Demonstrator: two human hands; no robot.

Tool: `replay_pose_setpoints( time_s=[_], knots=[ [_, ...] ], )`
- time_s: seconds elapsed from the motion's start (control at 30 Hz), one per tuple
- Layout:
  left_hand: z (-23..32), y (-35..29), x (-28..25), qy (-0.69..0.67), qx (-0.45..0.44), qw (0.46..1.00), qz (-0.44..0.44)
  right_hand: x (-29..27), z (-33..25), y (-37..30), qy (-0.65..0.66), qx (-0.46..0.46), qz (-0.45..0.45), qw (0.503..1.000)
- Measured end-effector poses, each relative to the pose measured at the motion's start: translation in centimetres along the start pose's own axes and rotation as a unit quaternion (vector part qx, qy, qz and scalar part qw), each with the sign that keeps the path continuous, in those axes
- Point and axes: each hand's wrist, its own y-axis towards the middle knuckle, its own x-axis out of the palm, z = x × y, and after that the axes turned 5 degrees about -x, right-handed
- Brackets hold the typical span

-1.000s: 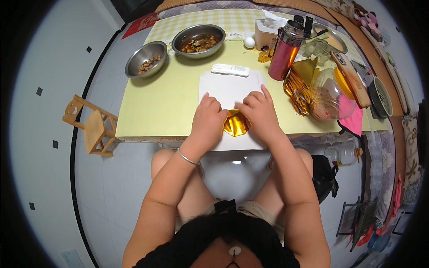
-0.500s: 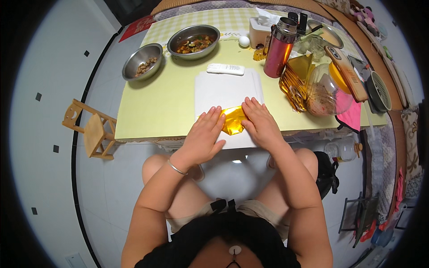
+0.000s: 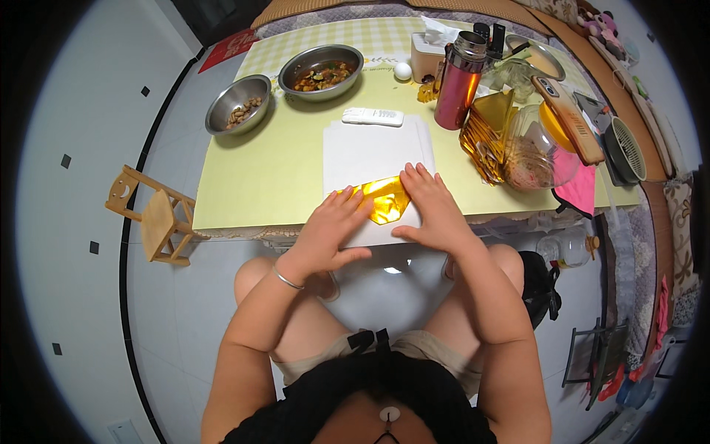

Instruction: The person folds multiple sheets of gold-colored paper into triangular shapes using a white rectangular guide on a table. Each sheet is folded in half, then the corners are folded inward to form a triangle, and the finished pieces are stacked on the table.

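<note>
Yellow bench [image 3: 259,177] filling upper frame; gold foil [image 3: 387,200] lying centre on white paper [image 3: 373,152]. Left hand [image 3: 325,231] and right hand [image 3: 434,211] resting open, grasping nothing. Foil looking light, slick, easily creased; probably wanting edge pinch.

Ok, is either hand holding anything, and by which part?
Nothing is gripped: the left hand lies open over the left end of the gold foil, the right hand open at its right edge.

The seated person's left hand [image 3: 331,228] lies with fingers spread over the left end of the gold foil [image 3: 389,205]; the right hand [image 3: 435,206], fingers extended, borders its right edge. White paper [image 3: 373,157] lies beneath.
</note>
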Motion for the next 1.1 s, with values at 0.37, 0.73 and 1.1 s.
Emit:
replay_pose_setpoints(
  time_s=[0.37,0.73,1.1],
  knots=[
    [-0.1,2.5,0.0,-0.023,-0.071,0.983,0.166,-1.1,0.3,0.5,-0.003,-0.037,0.084,0.996],
    [-2.2,3.6,1.7,-0.410,-0.287,0.821,0.275,1.6,2.7,2.8,0.345,0.133,0.287,0.883],
    [-2.7,4.1,0.0,-0.618,-0.327,0.662,0.270,0.2,0.8,3.1,0.528,0.134,0.283,0.790]
  ],
)
